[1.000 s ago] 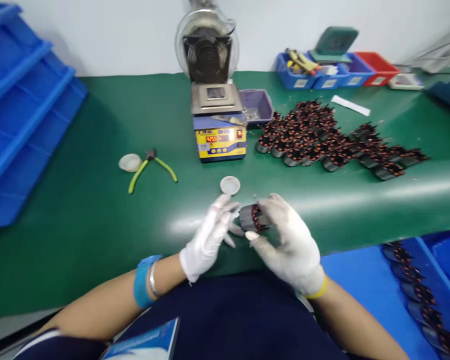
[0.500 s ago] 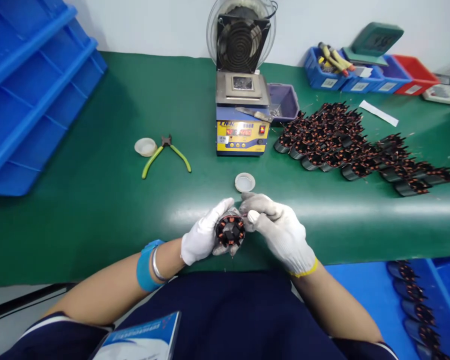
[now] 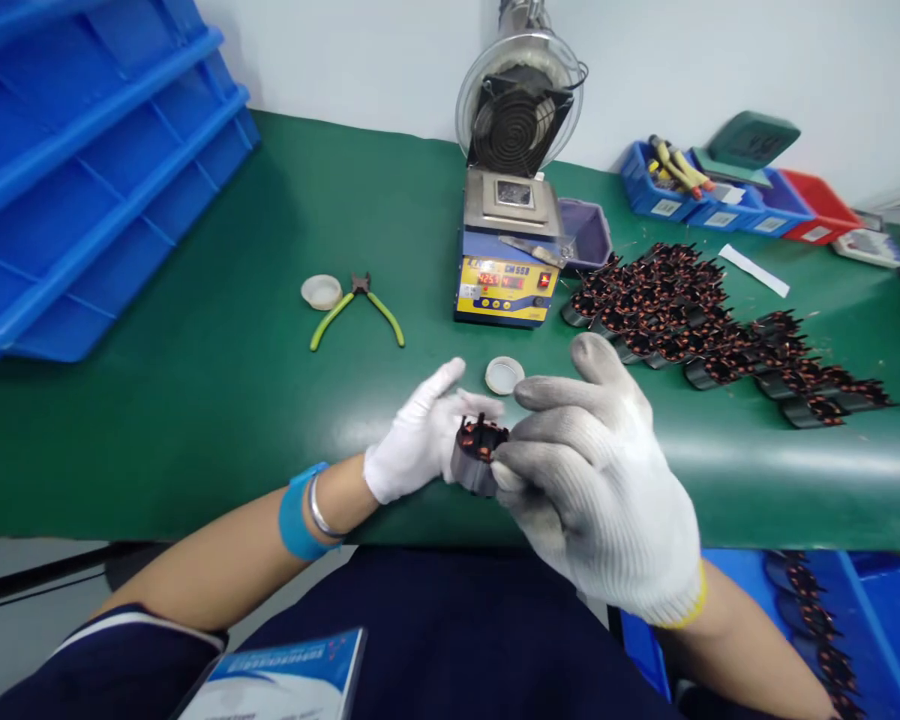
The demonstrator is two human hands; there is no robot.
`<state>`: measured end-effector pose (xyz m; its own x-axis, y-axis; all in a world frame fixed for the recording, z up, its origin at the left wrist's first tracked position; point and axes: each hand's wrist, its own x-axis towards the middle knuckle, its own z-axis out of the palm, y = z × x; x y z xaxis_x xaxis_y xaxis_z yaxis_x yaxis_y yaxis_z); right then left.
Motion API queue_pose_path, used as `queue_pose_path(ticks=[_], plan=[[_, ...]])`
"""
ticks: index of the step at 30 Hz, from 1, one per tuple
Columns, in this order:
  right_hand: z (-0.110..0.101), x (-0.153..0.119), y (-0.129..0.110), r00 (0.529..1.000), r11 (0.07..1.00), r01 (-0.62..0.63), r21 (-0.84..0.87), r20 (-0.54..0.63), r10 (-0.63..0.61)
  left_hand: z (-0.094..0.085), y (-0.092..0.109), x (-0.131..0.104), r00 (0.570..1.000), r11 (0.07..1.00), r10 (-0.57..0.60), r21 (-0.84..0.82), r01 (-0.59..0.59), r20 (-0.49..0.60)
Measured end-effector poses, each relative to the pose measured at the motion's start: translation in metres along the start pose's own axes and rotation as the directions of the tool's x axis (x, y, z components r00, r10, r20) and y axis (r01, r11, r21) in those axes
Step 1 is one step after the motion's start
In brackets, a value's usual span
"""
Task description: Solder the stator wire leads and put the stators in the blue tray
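A motor stator [image 3: 475, 468], a dark ring with copper windings and black prongs, is tilted in front of my body. My right hand [image 3: 600, 480], in a white glove with greyed fingers, pinches the stator's right edge between thumb and forefinger; its other fingers are spread. My left hand [image 3: 424, 435], also gloved in white, is open beside and behind the stator, thumb raised and fingers stretched out. Whether the left palm still touches it is hard to tell. Just beyond the hands lies a small white round dish [image 3: 505, 376].
A solder pot [image 3: 504, 285] with a fan [image 3: 516, 125] behind stands ahead. Many stators [image 3: 667, 300] cover the right side. Green-handled cutters [image 3: 361, 287] lie near another dish [image 3: 321, 292]. Blue racks [image 3: 112, 190] rise at left; a blue tray [image 3: 862, 590] holds stators below right.
The stator has turned from facing up to a side-on tilt. My left hand has opened from around it. My right hand has come up closer and now pinches its edge.
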<state>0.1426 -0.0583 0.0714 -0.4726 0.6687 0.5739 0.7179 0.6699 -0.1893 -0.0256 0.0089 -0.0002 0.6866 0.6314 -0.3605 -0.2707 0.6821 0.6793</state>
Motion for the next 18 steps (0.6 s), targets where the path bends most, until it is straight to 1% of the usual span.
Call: queue_pose_path(ticks=[1, 2, 3, 4, 5, 6, 7, 8, 9, 10, 11, 12, 13, 14, 15, 16, 17, 18], plan=[[0.001, -0.001, 0.001, 1.000, 1.000, -0.002, -0.028, -0.003, 0.002, 0.000, -0.001, -0.001, 0.985, 0.995, -0.100, 0.003, 0.101, 0.143], [0.003, -0.003, 0.002, 1.000, 0.999, -0.009, -0.054, -0.004, 0.009, 0.001, -0.002, -0.004, 0.955, 0.987, -0.159, 0.010, 0.162, 0.250], [0.003, -0.006, 0.003, 1.000, 0.997, -0.016, -0.074, -0.006, 0.016, 0.002, -0.002, -0.006, 0.940, 0.985, -0.163, -0.008, 0.173, 0.298], [0.004, -0.008, 0.004, 1.000, 0.996, -0.022, -0.083, -0.009, 0.022, 0.002, -0.001, -0.009, 0.950, 0.991, -0.110, -0.043, 0.128, 0.291], [0.003, -0.009, 0.005, 1.000, 0.996, -0.028, -0.086, -0.011, 0.027, 0.002, 0.001, -0.011, 0.969, 0.994, -0.023, -0.096, 0.047, 0.245], [0.002, -0.009, 0.004, 0.999, 0.996, -0.032, -0.084, -0.016, 0.031, 0.001, 0.004, -0.013, 0.983, 0.985, 0.085, -0.161, -0.058, 0.166], [0.000, -0.009, 0.004, 0.999, 0.996, -0.035, -0.078, -0.022, 0.033, 0.000, 0.006, -0.013, 0.980, 0.961, 0.190, -0.219, -0.171, 0.065], [-0.002, -0.008, 0.003, 0.999, 0.997, -0.036, -0.070, -0.024, 0.034, -0.001, 0.008, -0.012, 0.967, 0.935, 0.253, -0.251, -0.252, -0.027], [-0.004, -0.006, 0.002, 0.999, 0.997, -0.037, -0.062, -0.023, 0.035, -0.003, 0.008, -0.011, 0.961, 0.925, 0.265, -0.258, -0.278, -0.085], [-0.005, -0.005, 0.001, 0.999, 0.998, -0.035, -0.056, -0.019, 0.033, -0.004, 0.006, -0.009, 0.971, 0.939, 0.222, -0.248, -0.236, -0.086], [-0.005, -0.005, 0.000, 0.999, 0.998, -0.029, -0.051, -0.017, 0.028, -0.004, 0.003, -0.008, 0.990, 0.965, 0.136, -0.224, -0.139, -0.027], [-0.005, -0.005, 0.000, 1.000, 0.999, -0.021, -0.047, -0.013, 0.021, -0.004, 0.000, -0.007, 0.996, 0.985, 0.022, -0.175, -0.007, 0.084], [-0.004, -0.006, 0.000, 1.000, 0.999, -0.016, -0.044, -0.007, 0.016, -0.003, -0.005, -0.007, 0.974, 0.989, -0.086, -0.101, 0.109, 0.211], [-0.003, -0.008, 0.000, 1.000, 0.999, -0.019, -0.039, 0.000, 0.019, -0.002, -0.009, -0.008, 0.939, 0.985, -0.153, -0.023, 0.168, 0.309], [-0.001, -0.011, 0.001, 0.999, 0.999, -0.034, -0.027, 0.004, 0.034, 0.001, -0.013, -0.010, 0.920, 0.986, -0.166, 0.041, 0.162, 0.354], [0.001, -0.015, 0.002, 0.998, 0.998, -0.061, 0.001, 0.003, 0.061, 0.004, -0.017, -0.012, 0.931, 0.990, -0.131, 0.088, 0.107, 0.341], [0.002, -0.019, 0.003, 0.994, 0.993, -0.110, 0.054, -0.007, 0.110, 0.007, -0.020, -0.014, 0.958, 0.991, -0.057, 0.129, 0.021, 0.280], [0.003, -0.024, 0.005, 0.982, 0.974, -0.181, 0.139, -0.030, 0.187, 0.010, -0.022, -0.015, 0.981, 0.982, 0.050, 0.172, -0.083, 0.188]])
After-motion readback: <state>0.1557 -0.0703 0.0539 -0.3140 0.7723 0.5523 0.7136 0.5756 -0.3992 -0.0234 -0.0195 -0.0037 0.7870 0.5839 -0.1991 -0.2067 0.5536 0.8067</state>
